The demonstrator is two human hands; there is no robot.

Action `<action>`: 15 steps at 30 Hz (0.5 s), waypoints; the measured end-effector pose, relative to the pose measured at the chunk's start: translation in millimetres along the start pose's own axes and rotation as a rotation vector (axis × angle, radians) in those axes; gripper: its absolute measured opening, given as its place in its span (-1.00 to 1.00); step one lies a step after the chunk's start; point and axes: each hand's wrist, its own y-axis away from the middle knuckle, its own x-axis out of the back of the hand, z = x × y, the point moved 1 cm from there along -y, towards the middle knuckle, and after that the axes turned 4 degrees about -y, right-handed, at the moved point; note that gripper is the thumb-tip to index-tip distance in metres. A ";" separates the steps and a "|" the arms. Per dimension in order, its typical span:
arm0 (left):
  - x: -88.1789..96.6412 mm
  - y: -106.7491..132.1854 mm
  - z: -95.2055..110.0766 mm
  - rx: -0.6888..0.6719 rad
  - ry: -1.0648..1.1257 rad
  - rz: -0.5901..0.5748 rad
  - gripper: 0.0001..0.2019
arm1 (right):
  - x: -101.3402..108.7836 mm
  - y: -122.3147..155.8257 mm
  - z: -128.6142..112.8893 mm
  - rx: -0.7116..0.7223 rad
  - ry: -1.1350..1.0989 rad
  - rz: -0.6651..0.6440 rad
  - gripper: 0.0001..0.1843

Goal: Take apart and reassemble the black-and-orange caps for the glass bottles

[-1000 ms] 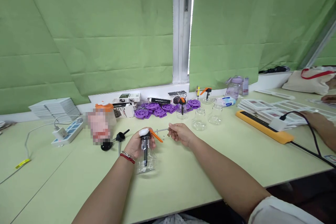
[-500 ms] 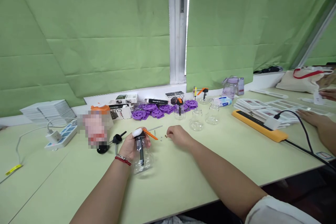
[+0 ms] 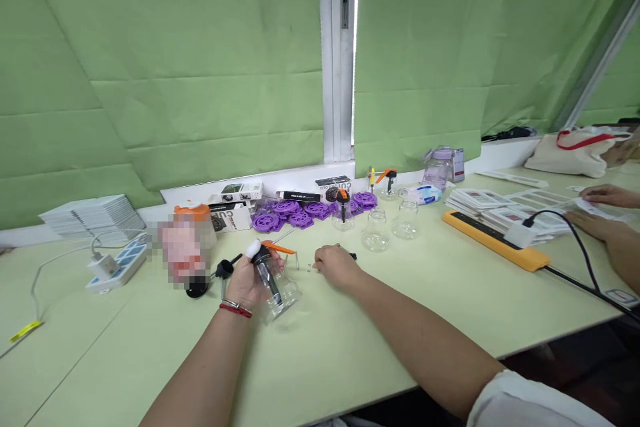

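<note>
Held jar: The clear jar [image 3: 287, 295], topped by a black fitting [image 3: 261, 255] with an orange lever [image 3: 280, 248], tilts with its base toward 4 o'clock; I read every bearing from this jar, 12 being toward the green curtain [image 3: 225, 47].
Left hand: On my head-camera feed, the left hand [image 3: 245, 283] has its fingers closed around the jar's top, near a white piece [image 3: 253, 249].
Right hand: At 3 o'clock, I see the right hand [image 3: 336, 267] with fingers curled, tips down beside small bits [image 3: 309, 268] on the table [image 3: 350, 353]; I cannot tell whether they pinch one.
Behind the knuckles: A dark item [image 3: 349, 252], partly hidden.
Black part: At 9 o'clock, a black part [image 3: 225, 270] stands near the left hand.
Purple parts: A heap of purple parts [image 3: 300, 217] lies at 1 o'clock.
Spare jars: Two spare jars [image 3: 375, 233] stand upright at 2 o'clock.
Co-worker: Far off at 3 o'clock, a co-worker's hands [image 3: 595, 223] handle paper beyond a yellow power strip [image 3: 533, 260].
</note>
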 end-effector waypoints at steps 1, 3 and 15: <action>-1.6 0.0 0.7 -0.029 0.029 0.020 -0.83 | 2.2 2.6 -3.1 -0.022 -0.158 0.000 -0.73; -4.4 -0.5 2.0 -0.119 0.103 0.034 -0.82 | 4.1 8.5 -10.7 -0.103 -0.570 -0.093 -0.54; -8.8 8.9 -1.3 -0.407 -0.578 0.029 -0.76 | 15.3 10.5 -14.6 -0.354 -1.396 -0.217 -0.48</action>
